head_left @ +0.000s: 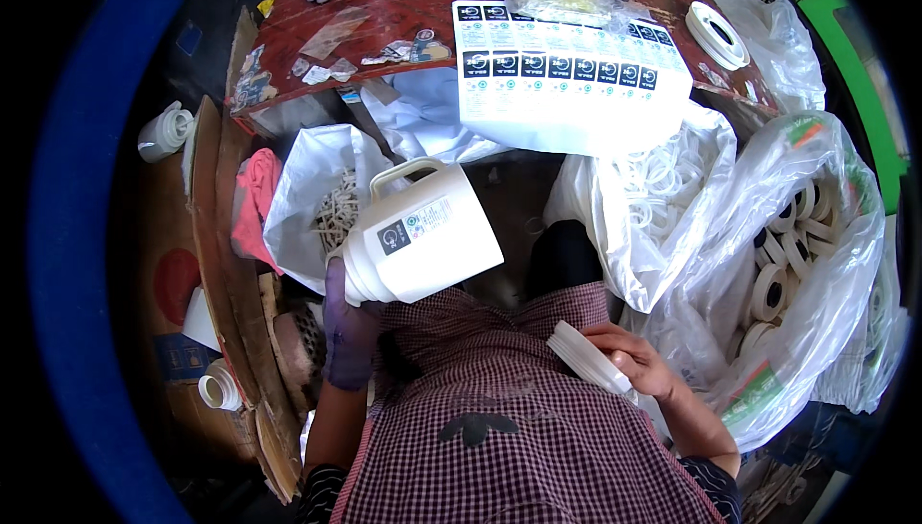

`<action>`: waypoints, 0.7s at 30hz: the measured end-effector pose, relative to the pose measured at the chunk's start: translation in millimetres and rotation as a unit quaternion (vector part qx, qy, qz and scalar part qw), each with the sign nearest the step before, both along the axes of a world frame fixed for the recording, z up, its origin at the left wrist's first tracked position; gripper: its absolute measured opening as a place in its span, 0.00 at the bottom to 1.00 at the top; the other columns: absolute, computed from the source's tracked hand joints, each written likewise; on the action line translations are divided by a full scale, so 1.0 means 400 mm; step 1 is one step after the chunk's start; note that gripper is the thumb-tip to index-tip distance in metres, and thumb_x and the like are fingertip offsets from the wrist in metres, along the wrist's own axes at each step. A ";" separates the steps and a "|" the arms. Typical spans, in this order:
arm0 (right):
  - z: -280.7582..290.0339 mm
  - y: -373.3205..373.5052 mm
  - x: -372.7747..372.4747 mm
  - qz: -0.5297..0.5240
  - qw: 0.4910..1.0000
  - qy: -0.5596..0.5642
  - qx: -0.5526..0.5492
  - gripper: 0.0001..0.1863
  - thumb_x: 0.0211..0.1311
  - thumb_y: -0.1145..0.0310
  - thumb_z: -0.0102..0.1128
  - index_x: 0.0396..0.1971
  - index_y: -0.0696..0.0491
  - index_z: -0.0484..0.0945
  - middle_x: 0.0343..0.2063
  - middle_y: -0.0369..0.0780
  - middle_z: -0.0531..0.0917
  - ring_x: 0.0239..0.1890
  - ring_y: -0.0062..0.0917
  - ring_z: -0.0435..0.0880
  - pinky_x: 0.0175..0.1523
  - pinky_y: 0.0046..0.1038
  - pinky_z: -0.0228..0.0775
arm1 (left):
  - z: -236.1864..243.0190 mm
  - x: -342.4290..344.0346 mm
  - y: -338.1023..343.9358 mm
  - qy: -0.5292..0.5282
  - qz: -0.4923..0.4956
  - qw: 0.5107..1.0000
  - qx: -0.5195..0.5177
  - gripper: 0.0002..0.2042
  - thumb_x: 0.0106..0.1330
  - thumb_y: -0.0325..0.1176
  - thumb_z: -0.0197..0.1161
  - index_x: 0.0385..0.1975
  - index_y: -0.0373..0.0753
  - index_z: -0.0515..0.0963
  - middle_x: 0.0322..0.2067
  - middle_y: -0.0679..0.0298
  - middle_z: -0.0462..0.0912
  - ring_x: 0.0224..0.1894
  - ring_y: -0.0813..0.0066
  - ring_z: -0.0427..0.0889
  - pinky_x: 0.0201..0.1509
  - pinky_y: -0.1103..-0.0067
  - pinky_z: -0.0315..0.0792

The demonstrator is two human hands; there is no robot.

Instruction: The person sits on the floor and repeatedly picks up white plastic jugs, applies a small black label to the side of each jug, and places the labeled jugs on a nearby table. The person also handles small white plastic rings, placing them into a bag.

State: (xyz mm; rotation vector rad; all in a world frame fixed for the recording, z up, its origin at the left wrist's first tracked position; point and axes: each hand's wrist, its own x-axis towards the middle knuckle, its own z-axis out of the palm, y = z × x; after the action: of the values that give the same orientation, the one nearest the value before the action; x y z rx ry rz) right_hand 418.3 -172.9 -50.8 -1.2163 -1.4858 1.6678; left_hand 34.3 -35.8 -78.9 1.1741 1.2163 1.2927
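My left hand (347,320), in a thin purple glove, is closed round the stepped, narrower end of a white jug (451,226). The jug lies tilted above my lap, its handle on the upper side and its wide end pointing right; a dark square label shows on its wall. Some of the gloved fingers are hidden behind the jug. Lower right, my bare right hand (634,359) grips a round white threaded cap (588,358) by its edge, ridged side facing the jug. Jug and cap are apart.
Ahead stands a red table (423,5) with a sheet of labels (567,92) hanging over its front edge. Below are a white bag of small pale pieces (338,209), a bag of white rings (658,183) and a clear bag of round caps (768,289). Cardboard (216,236) rises at left.
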 end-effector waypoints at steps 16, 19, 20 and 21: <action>-0.019 0.048 -0.016 -0.306 0.948 -0.083 -0.005 0.23 0.74 0.56 0.51 0.56 0.59 0.76 0.34 0.36 0.79 0.37 0.19 0.77 0.45 0.24 0.70 | 0.001 0.064 -0.036 -0.132 -0.062 0.987 -0.065 0.21 0.69 0.37 0.61 0.56 0.33 0.67 0.54 0.54 0.78 0.54 0.65 0.80 0.59 0.71 0.75; 0.029 0.210 -0.077 -0.344 0.903 -0.116 0.232 0.23 0.76 0.58 0.46 0.60 0.58 0.73 0.38 0.40 0.78 0.39 0.24 0.76 0.46 0.26 0.70 | 0.026 0.086 -0.044 -0.179 -0.129 0.974 -0.056 0.25 0.76 0.46 0.43 0.64 0.33 0.62 0.60 0.51 0.73 0.60 0.62 0.76 0.63 0.68 0.73; 0.069 0.240 -0.112 -0.319 0.885 -0.155 0.303 0.23 0.76 0.59 0.46 0.61 0.58 0.73 0.39 0.42 0.77 0.40 0.26 0.76 0.47 0.27 0.70 | 0.027 0.092 -0.046 -0.188 -0.139 0.970 -0.061 0.26 0.78 0.48 0.40 0.66 0.34 0.61 0.61 0.51 0.72 0.61 0.61 0.75 0.64 0.66 0.73; 0.101 0.266 -0.147 -0.290 0.861 -0.189 0.373 0.23 0.76 0.60 0.45 0.61 0.58 0.72 0.40 0.43 0.76 0.41 0.29 0.76 0.47 0.27 0.69 | 0.027 0.096 -0.048 -0.198 -0.150 0.967 -0.065 0.28 0.79 0.49 0.36 0.67 0.34 0.60 0.63 0.51 0.71 0.63 0.59 0.74 0.65 0.65 0.72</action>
State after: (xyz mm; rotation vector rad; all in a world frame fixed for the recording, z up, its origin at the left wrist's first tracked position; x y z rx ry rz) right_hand 359.6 -66.7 -10.3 -1.3638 -1.5417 0.3838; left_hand 72.9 -55.2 -68.0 0.9086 0.7852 1.1307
